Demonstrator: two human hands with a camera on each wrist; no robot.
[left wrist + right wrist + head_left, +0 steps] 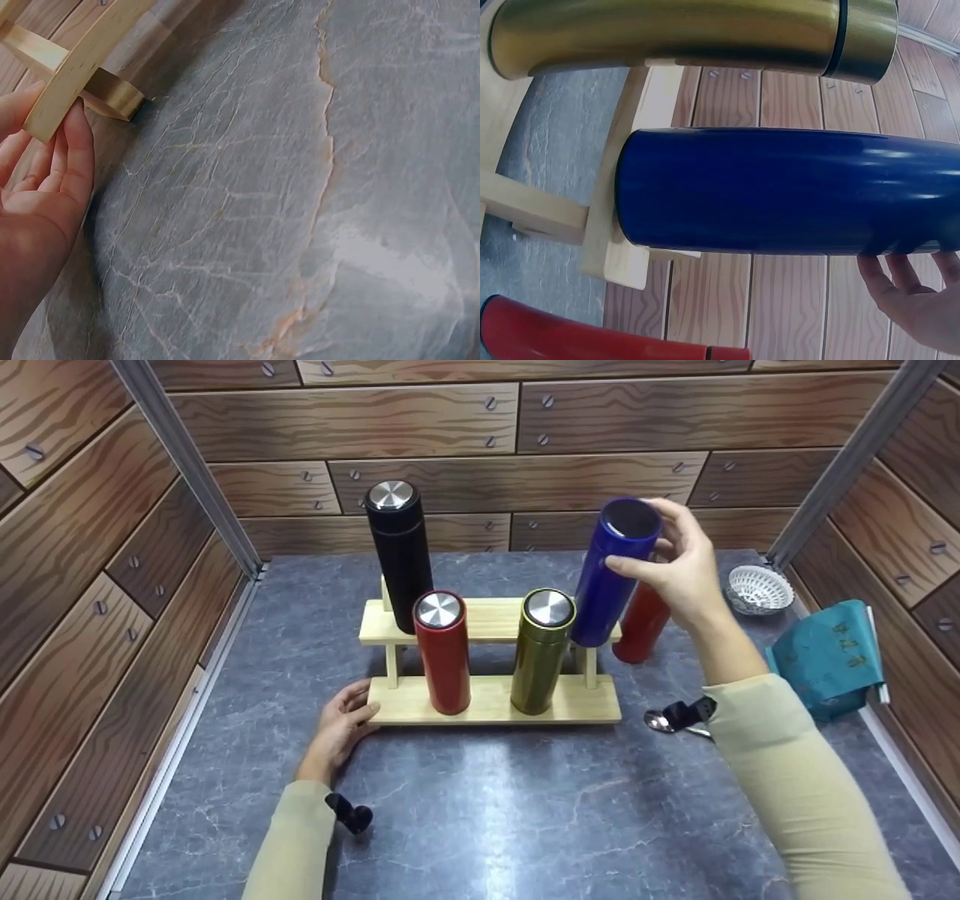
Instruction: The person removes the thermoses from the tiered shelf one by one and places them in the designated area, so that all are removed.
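Note:
A two-step wooden rack (491, 701) stands mid-table. My left hand (341, 727) pinches the left end of its lower shelf; in the left wrist view, thumb and fingers (77, 142) lie on either side of the board's end. With my right hand (679, 562) I hold a blue thermos (606, 574) near its top, thumb in front. The thermos's base is at the right end of the upper shelf (622, 262). A black thermos (401, 559) is on that shelf's left end. On the lower step stand a red thermos (444, 660) and an olive-gold thermos (538, 667).
Behind my right hand, another red thermos (643, 622) stands on the table beside the rack. Farther right are a white woven bowl (759, 589), a teal pouch (825, 660) and a metal spoon (658, 721), partly hidden by the wrist camera. Wood-patterned walls (450, 427) enclose the table.

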